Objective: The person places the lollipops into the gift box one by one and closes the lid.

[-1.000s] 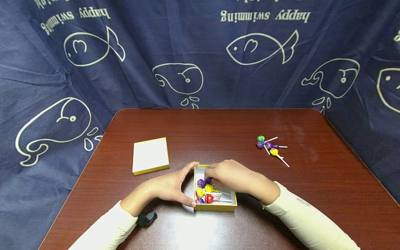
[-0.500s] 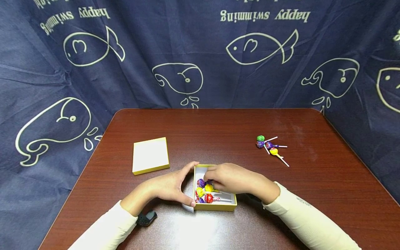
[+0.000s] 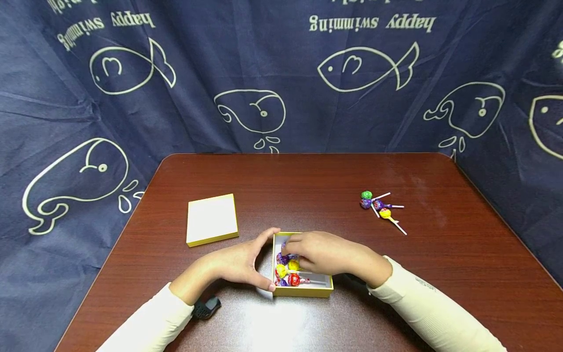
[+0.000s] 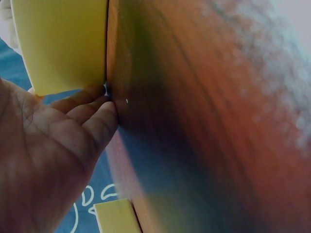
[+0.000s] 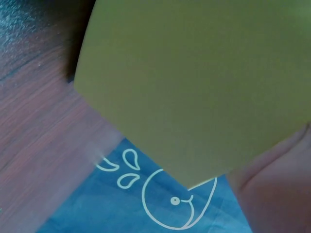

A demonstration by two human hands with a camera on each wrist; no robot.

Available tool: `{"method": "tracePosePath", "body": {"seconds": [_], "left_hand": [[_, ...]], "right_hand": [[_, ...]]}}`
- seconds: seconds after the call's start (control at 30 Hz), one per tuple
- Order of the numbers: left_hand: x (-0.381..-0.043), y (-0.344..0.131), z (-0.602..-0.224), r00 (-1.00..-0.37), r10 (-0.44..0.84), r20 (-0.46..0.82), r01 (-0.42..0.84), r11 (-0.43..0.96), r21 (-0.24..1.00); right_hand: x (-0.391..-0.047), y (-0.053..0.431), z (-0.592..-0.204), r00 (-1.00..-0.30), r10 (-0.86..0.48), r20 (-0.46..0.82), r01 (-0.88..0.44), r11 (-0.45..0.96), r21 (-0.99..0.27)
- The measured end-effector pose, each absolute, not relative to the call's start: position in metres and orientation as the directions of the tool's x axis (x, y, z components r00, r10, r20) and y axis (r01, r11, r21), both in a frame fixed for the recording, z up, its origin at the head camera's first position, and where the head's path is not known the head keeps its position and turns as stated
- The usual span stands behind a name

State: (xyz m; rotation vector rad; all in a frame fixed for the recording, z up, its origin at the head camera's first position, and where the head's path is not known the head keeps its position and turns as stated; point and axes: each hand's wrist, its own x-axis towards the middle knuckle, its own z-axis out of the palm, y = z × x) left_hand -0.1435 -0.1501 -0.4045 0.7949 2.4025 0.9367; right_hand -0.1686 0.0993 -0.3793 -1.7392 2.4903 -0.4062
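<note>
A shallow yellow box (image 3: 303, 292) with a white inside stands near the table's front, holding several wrapped lollipops. My left hand (image 3: 239, 261) spans its left side, thumb at the near corner and forefinger at the far one, steadying it. In the left wrist view the fingers of the left hand (image 4: 63, 126) reach along the foot of the yellow wall. Inside the box my right hand (image 3: 327, 252) pinches a purple lollipop (image 3: 284, 246), its stick hidden beneath the palm. Close to these fingertips lie another purple lollipop (image 3: 282, 258), yellow lollipops (image 3: 280, 271) and a red lollipop (image 3: 293, 279).
The box's lid (image 3: 212, 218), white with yellow edges, lies at the left of the table (image 3: 299, 181). Toward the back right is a loose group of lollipops: a green one (image 3: 366, 195), purple ones and a yellow one (image 3: 385, 213). A dark blue cloth (image 3: 299, 122) hangs behind.
My right hand has sunk slightly and shifted left inside the box, and the purple lollipop at its fingertips has moved toward the left wall. The left hand and box stay put.
</note>
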Motion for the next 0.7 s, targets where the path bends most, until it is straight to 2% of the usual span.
{"method": "tracePosePath", "body": {"seconds": [0.7], "left_hand": [[-0.1440,-0.1506,-0.4032,-0.733,0.651,-0.197,0.342,0.604,0.720]], "right_hand": [[-0.1669,0.0981,-0.3822,-0.363,-0.929,0.075,-0.912,0.338,-0.231]]}}
